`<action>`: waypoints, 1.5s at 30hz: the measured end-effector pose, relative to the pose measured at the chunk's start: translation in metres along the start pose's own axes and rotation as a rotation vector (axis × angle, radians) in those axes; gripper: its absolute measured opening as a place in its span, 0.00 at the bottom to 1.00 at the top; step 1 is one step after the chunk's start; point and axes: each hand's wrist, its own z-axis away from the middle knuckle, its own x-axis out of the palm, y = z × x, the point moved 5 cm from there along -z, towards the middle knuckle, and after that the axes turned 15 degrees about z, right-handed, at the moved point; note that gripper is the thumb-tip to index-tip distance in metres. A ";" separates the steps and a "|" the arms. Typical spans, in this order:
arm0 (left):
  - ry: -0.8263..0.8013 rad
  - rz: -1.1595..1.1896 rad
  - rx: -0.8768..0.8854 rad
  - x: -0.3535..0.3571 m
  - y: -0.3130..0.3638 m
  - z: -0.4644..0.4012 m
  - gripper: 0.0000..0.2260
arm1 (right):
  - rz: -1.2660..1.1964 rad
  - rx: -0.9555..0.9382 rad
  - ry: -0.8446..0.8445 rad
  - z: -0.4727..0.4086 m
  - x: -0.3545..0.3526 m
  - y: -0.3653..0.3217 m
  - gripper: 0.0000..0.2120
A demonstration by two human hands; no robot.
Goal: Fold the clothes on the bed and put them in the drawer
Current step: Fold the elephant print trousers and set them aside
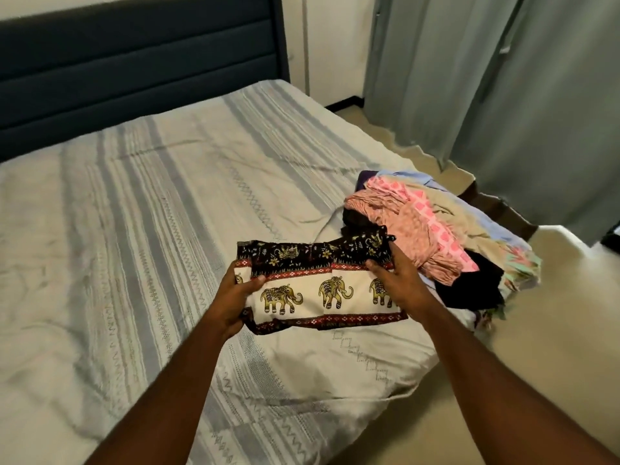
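we are holding the elephant cloth (322, 283) up over the bed (151, 203), near its right side. our left hand (235, 297) grips the left end, thumb on top and fingers curled under. our right hand (399, 283) grips the right end the same way. the cloth looks folded into a long flat strip already, so we think we are in the middle of folding this one piece. next we may need to bring one end over to the other to make it small, or lay it down flat. the pile of clothes (436, 236) sits just to the right, touching the bed's right edge, and some of it looks close to sliding off. so we should keep away from that side. the big striped part of the bed to the left has lots of room for folding. we cannot see the drawer here.
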 end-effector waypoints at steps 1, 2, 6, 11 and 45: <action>0.011 -0.009 0.012 -0.002 0.002 -0.004 0.20 | 0.012 -0.002 -0.007 -0.009 0.002 0.001 0.30; 0.023 -0.012 0.025 -0.003 0.002 -0.008 0.20 | 0.026 -0.007 -0.013 -0.017 0.005 0.001 0.30; 0.088 -0.006 0.074 -0.007 0.011 -0.026 0.20 | 0.096 -0.052 -0.040 -0.056 0.017 -0.005 0.26; 0.138 0.000 0.107 -0.011 0.023 -0.065 0.19 | 0.085 -0.050 -0.080 -0.110 0.033 -0.011 0.26; 0.468 -0.214 0.153 -0.069 0.051 -0.459 0.19 | 0.173 -0.061 -0.312 -0.542 0.212 0.032 0.22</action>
